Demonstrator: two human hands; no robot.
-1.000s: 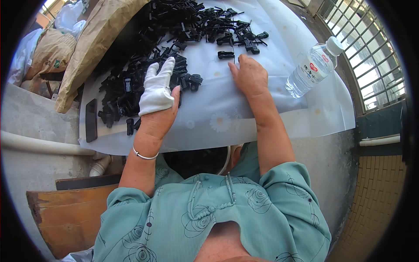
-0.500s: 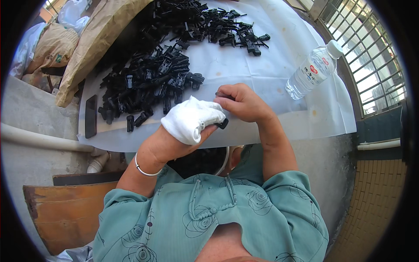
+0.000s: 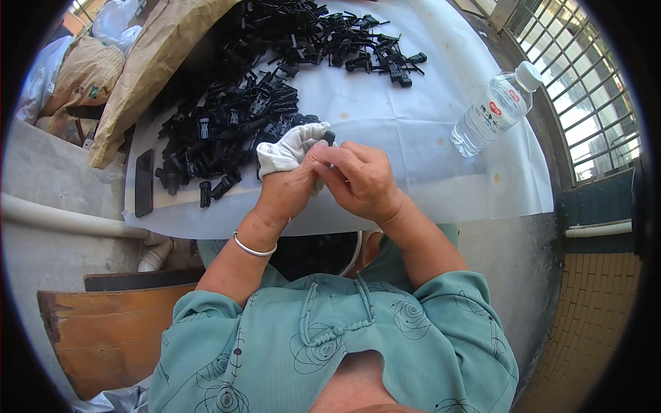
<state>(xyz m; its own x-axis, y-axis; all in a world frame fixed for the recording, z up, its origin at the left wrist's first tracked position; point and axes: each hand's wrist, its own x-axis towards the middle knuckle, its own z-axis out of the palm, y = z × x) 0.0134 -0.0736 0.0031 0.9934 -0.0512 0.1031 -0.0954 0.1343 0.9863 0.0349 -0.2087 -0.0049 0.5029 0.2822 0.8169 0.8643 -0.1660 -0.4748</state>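
My left hand (image 3: 289, 180), partly covered by a white glove (image 3: 284, 153), is closed around a small black plastic part (image 3: 329, 138). Its dark end sticks up above the fingers; the rest is hidden. Against it my right hand (image 3: 363, 180) is bare, with thumb and fingers pinched together and touching the left thumb. What sits in that pinch is hidden. Just beyond the left hand, a heap of similar black plastic parts (image 3: 231, 127) spreads over the table, and two loose ones lie at its near edge.
White plastic sheeting (image 3: 427, 110) covers the table. A clear water bottle (image 3: 492, 113) lies at the right and a dark phone (image 3: 144, 183) at the left edge. Brown paper (image 3: 162, 65) rises at the far left. Below the table's edge is a dark round container (image 3: 313, 253).
My left hand has turned upward, raising the black part's end. My right hand has come down and left against it; the dark slim thing seen in its fingers before is now hidden.
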